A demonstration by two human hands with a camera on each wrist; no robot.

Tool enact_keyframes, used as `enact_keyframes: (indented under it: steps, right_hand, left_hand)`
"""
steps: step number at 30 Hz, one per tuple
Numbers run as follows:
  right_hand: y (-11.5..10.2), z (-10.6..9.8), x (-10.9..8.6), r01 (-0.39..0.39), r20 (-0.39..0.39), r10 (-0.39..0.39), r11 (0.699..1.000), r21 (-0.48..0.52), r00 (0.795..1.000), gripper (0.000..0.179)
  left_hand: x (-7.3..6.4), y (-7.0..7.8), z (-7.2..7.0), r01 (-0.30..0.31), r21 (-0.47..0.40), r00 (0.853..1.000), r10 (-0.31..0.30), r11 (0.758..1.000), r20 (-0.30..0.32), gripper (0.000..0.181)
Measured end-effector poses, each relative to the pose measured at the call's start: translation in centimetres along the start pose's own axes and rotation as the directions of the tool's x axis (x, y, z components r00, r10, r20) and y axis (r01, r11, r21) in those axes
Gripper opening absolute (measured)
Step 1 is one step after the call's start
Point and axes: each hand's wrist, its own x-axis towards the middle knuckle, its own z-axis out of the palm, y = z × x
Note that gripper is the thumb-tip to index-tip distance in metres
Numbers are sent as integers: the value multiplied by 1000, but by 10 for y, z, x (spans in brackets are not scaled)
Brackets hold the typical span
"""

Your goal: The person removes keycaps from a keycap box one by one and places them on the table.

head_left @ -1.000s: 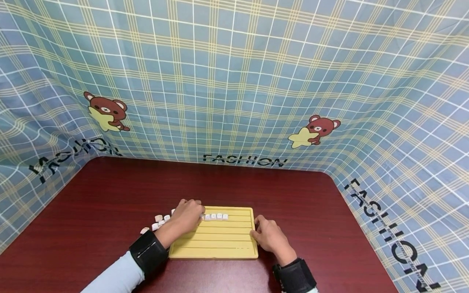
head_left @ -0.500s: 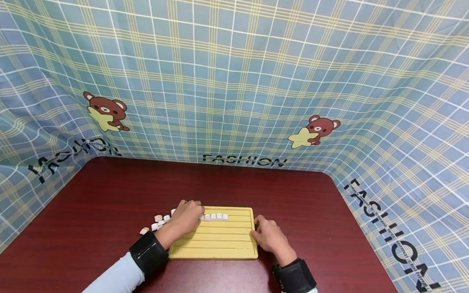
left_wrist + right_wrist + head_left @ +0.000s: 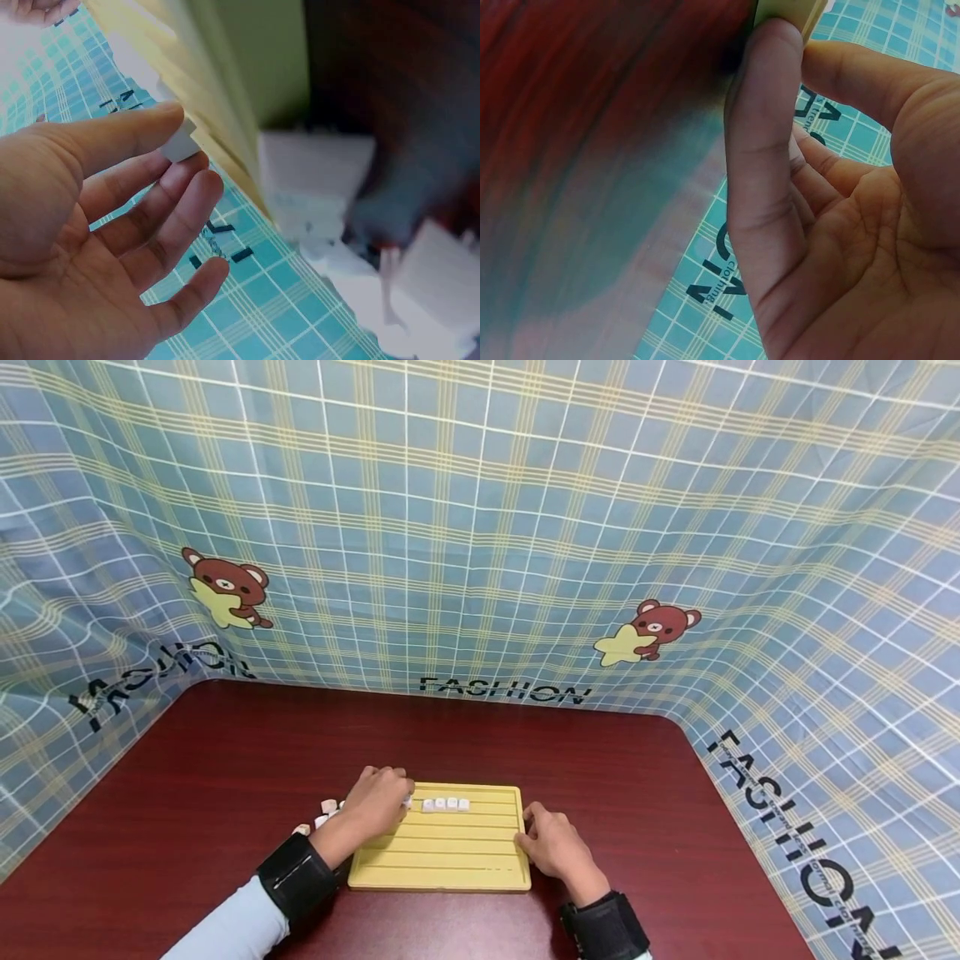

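In the head view, a yellow ridged tray (image 3: 442, 852) lies on the table. Several white keycaps (image 3: 452, 805) stand in a row along its far groove. Over the tray's far left part, my left hand (image 3: 378, 802) pinches a white keycap (image 3: 180, 144) between thumb and fingertips, a small gap left of that row. Its other fingers are loosely bent. My right hand (image 3: 555, 842) is at the tray's right edge, thumb and forefinger (image 3: 769, 135) gripping that edge. The left hand hides the tray's far left corner.
Loose white and pinkish keycaps (image 3: 328, 806) lie on the dark red table (image 3: 600, 760) left of the tray, partly behind the left forearm. Some show blurred and close in the left wrist view. A checked blue cloth (image 3: 450, 568) stands around the table's back and sides.
My left hand has shifted slightly left, and a gap now shows between the keycap at its fingers and the row. The head view has turned slightly. My right hand keeps its place at the edge.
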Motion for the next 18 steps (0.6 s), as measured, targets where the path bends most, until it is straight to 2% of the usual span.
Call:
enact_keyframes:
  steps: [6,13,18]
  right_hand:
    - [0,1,1,1,-2,-1,1000,2,1000,27]
    - [2,4,3,-20,10,20,1000,16,1000,27]
    - [1,4,4,-34,21,34,999,18,999,28]
  left_hand:
    - [-8,-11,-7,35,5,999,-35,999,-10,5]
    - [-18,-27,-10,59,36,998,-59,998,8,8]
    - [-22,-40,-18,78,57,997,-77,995,-18,3]
